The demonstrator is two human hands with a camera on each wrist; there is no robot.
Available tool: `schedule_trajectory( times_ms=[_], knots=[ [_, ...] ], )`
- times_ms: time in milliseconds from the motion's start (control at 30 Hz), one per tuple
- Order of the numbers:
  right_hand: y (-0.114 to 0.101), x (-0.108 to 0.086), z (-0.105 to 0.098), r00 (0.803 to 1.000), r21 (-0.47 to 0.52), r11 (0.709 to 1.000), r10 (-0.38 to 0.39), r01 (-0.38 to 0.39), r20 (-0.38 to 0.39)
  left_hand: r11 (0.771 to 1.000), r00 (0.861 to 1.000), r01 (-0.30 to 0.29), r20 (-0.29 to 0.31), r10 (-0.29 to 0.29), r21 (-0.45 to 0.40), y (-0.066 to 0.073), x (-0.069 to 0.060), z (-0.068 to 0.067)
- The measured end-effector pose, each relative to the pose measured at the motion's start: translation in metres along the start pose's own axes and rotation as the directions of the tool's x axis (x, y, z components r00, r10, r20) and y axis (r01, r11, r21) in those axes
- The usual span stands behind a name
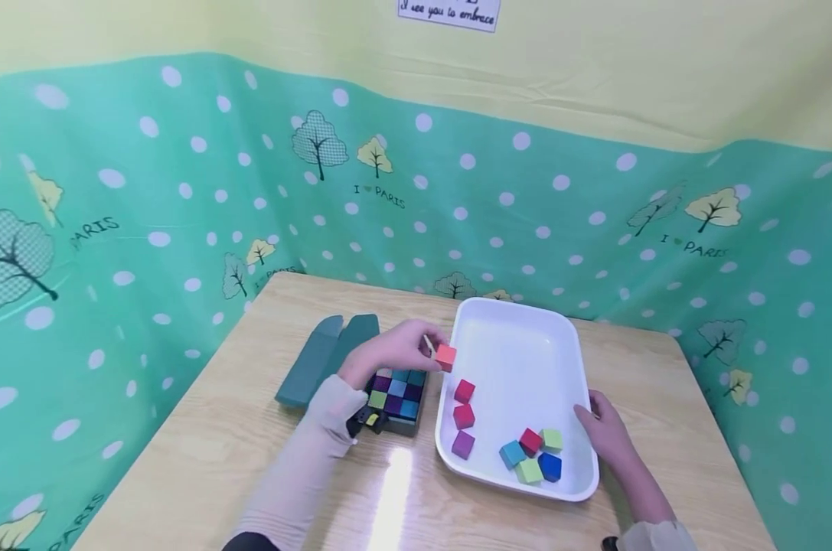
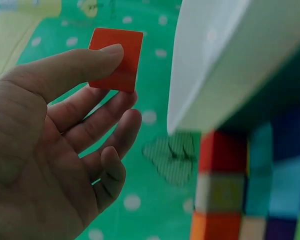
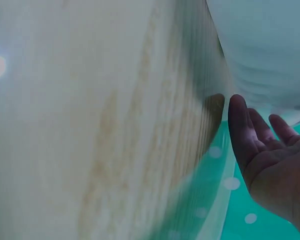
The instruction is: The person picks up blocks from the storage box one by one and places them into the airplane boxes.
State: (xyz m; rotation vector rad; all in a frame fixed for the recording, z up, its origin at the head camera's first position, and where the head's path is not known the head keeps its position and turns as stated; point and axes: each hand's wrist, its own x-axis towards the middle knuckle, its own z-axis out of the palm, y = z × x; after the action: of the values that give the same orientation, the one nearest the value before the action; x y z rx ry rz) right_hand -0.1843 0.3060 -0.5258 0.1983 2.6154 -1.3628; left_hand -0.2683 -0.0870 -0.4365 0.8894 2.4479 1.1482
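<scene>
Now the left hand (image 1: 399, 348) has an orange-red cube (image 1: 446, 357) up off the worktop (image 1: 250, 459), right out at the fingertips. Its grip is pinching that cube, thumb flat across one face, fingertips behind it, the last two fingers bent and clear of it. From the head, the cube shows against the near left side of the white tray (image 1: 512, 360), between that and the box (image 1: 403, 428) of coloured cubes.

Look at the arm: the left sleeve (image 1: 288, 463) climbs from the bottom edge, forward and rightward, the wrist beside the box and the hand reaching across its far end. A dark green piece (image 1: 329, 356) lies just left of the box.

Over on the far side, the right hand (image 1: 608, 436) is at the tray's right rim, forearm angling in from the lower right. Its grip is loose, thumb standing apart from softly bent fingers; how firmly it touches the tray, I can't tell. Down in the tray, three cubes line the left side, with five more bunched at the near right.
</scene>
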Motion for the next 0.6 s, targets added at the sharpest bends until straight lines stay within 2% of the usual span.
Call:
schedule_trajectory(
  times_ms=[100,267,367,600],
  knots=[
    [0.001,-0.002,-0.002,1.000,0.000,1.000,0.004,-0.004,0.001,0.999,0.999,0.035,-0.027,-0.035,-0.013,-0.012,-0.014,-0.006],
    [0.002,-0.001,-0.005,1.000,0.003,1.000,0.003,-0.003,0.018,0.995,0.994,0.096,-0.061,-0.094,0.035,-0.031,-0.030,-0.008],
    [0.001,-0.002,-0.005,1.000,0.003,1.000,0.003,-0.004,0.024,0.992,0.991,0.107,-0.081,-0.102,0.063,-0.040,-0.033,-0.005],
    [-0.004,-0.002,-0.002,0.999,0.008,1.000,0.009,-0.010,0.033,0.981,0.981,0.160,-0.128,-0.146,0.108,-0.055,-0.031,0.006]
  ],
)
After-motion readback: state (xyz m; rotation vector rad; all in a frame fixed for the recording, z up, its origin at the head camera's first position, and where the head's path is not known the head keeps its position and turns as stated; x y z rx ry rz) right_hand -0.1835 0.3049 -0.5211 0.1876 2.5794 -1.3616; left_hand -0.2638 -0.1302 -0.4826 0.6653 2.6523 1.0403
